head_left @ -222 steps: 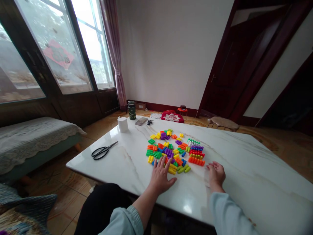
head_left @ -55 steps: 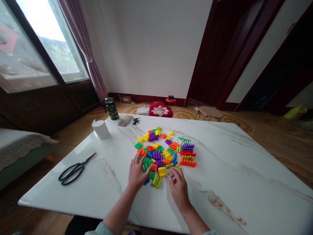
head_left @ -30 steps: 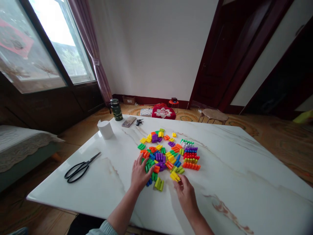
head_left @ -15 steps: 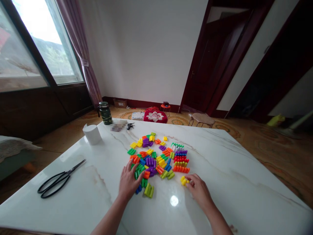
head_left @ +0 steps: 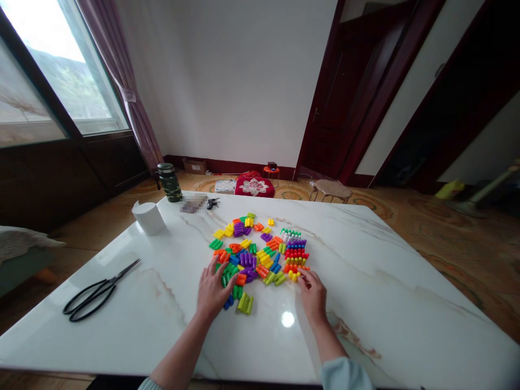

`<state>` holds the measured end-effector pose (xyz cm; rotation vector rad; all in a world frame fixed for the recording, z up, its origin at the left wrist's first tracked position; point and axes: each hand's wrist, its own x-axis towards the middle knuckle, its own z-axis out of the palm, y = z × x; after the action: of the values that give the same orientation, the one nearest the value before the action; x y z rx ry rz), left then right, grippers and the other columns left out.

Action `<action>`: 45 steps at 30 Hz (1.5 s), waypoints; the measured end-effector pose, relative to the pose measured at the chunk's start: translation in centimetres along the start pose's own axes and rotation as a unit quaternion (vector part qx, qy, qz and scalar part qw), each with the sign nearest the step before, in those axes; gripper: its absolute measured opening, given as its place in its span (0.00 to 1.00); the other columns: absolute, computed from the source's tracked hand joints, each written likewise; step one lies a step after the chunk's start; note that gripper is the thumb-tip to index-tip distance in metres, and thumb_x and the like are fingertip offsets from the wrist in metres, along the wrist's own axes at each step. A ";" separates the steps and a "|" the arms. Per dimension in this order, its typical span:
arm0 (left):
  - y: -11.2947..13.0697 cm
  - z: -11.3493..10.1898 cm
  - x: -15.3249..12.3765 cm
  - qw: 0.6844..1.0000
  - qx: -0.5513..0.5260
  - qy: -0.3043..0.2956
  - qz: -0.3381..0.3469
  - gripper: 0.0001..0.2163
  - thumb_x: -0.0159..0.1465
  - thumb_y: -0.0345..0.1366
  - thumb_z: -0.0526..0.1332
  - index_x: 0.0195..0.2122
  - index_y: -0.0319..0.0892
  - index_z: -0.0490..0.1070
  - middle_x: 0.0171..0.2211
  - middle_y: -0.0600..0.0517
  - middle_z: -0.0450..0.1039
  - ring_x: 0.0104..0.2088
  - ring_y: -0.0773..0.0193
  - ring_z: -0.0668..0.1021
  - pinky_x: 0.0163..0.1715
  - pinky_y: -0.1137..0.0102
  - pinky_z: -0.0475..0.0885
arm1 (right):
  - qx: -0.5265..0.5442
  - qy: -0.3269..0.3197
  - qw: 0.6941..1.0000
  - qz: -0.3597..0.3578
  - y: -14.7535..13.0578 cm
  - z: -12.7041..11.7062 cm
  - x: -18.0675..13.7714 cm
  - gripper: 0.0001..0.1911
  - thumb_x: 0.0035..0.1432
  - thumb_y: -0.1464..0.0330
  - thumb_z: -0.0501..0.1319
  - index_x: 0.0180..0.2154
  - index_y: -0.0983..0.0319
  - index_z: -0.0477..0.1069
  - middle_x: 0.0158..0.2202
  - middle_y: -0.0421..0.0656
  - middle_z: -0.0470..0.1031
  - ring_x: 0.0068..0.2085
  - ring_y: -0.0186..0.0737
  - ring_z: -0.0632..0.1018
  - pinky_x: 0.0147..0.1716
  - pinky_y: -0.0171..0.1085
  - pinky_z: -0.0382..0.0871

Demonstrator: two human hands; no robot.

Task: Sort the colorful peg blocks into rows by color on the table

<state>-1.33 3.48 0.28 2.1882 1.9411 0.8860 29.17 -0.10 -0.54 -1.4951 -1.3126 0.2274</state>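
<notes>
A scatter of small plastic building blocks (head_left: 252,254) in many colours lies in the middle of a white marble table (head_left: 406,303). At its right side, blocks sit in neat coloured rows (head_left: 296,252). My left hand (head_left: 212,290) lies flat and spread on the table, fingertips touching the blocks at the pile's near left edge. My right hand (head_left: 312,295) is closed in a pinch on a yellow block (head_left: 293,275) and holds it against the near end of the rows. A lime-green block (head_left: 245,303) lies alone between my hands.
Black scissors (head_left: 97,290) lie at the table's left. A white cup (head_left: 148,218), a dark green bottle (head_left: 169,182), a phone (head_left: 193,202) and keys (head_left: 212,202) stand at the far left corner. Beyond the table are a small stool (head_left: 332,189) and a red cushion (head_left: 254,186).
My right hand picked a yellow block out of the pile's near edge, carried it right, then brought it up against the near end of the rows. My left hand stayed on the pile.
</notes>
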 end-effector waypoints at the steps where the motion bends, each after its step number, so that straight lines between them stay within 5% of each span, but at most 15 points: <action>1: 0.0 0.0 0.0 1.000 0.000 0.001 0.000 0.24 0.65 0.52 0.56 0.57 0.45 0.70 0.63 0.42 0.61 0.62 0.47 0.67 0.62 0.49 0.59 | 0.000 0.004 1.000 -0.002 0.1 0.2 0.0 0.15 0.59 0.63 0.56 0.41 0.64 0.77 0.41 0.51 0.78 0.39 0.44 0.79 0.37 0.41 0.75; 14: 0.2 -0.1 -0.1 1.000 -0.014 -0.001 -0.013 0.23 0.64 0.52 0.57 0.55 0.46 0.72 0.63 0.43 0.61 0.61 0.47 0.68 0.63 0.49 0.57 | -0.052 0.050 0.997 0.018 0.6 1.1 -0.7 0.15 0.57 0.57 0.59 0.35 0.62 0.74 0.32 0.46 0.78 0.31 0.41 0.77 0.33 0.38 0.72; 22: 0.1 0.1 -0.2 1.000 0.001 -0.002 -0.007 0.23 0.65 0.51 0.57 0.56 0.46 0.71 0.64 0.43 0.61 0.62 0.49 0.66 0.63 0.50 0.57 | -0.060 0.067 0.993 -0.075 -0.7 0.8 -1.1 0.13 0.63 0.61 0.56 0.40 0.62 0.73 0.38 0.48 0.76 0.36 0.40 0.77 0.36 0.38 0.73; 28: 0.3 0.0 -0.2 1.000 -0.001 -0.008 -0.013 0.22 0.65 0.51 0.56 0.56 0.46 0.71 0.64 0.44 0.61 0.62 0.49 0.66 0.64 0.50 0.56 | -0.090 -0.115 0.972 -0.187 -5.8 3.7 1.9 0.15 0.64 0.72 0.50 0.42 0.59 0.75 0.43 0.47 0.76 0.47 0.41 0.76 0.49 0.40 0.70; 31: 0.2 0.0 -0.2 1.000 -0.009 -0.003 -0.012 0.22 0.65 0.50 0.57 0.56 0.47 0.71 0.64 0.45 0.61 0.63 0.50 0.65 0.64 0.50 0.56 | -0.215 -0.207 0.946 -0.128 -8.2 5.7 4.6 0.15 0.60 0.75 0.54 0.46 0.60 0.74 0.45 0.49 0.76 0.47 0.44 0.77 0.47 0.40 0.70; 35: 0.1 0.1 -0.2 1.000 -0.014 -0.001 -0.007 0.21 0.65 0.50 0.56 0.55 0.47 0.71 0.65 0.45 0.60 0.64 0.50 0.64 0.64 0.50 0.55 | -0.368 -0.285 0.885 0.003 -10.2 7.6 6.6 0.16 0.57 0.64 0.63 0.47 0.61 0.74 0.42 0.52 0.79 0.45 0.49 0.79 0.45 0.43 0.68; 39: 0.0 0.2 -0.2 1.000 -0.013 -0.006 -0.010 0.22 0.65 0.50 0.56 0.56 0.46 0.71 0.64 0.44 0.60 0.63 0.49 0.65 0.64 0.50 0.55 | -0.374 -0.312 0.872 0.048 -10.4 8.6 6.9 0.23 0.50 0.64 0.67 0.49 0.61 0.72 0.45 0.55 0.78 0.47 0.52 0.78 0.44 0.44 0.68; 45: 0.2 0.1 -0.2 1.000 -0.012 -0.002 -0.012 0.22 0.65 0.50 0.57 0.55 0.46 0.71 0.64 0.43 0.61 0.62 0.49 0.67 0.63 0.50 0.57 | -0.296 -0.275 0.915 0.020 -9.3 8.8 6.6 0.14 0.52 0.73 0.61 0.43 0.63 0.75 0.42 0.51 0.78 0.44 0.48 0.79 0.41 0.39 0.68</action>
<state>-1.17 3.32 0.25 2.1487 1.9402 0.8964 19.80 8.41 6.35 -2.0620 -1.9172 0.3085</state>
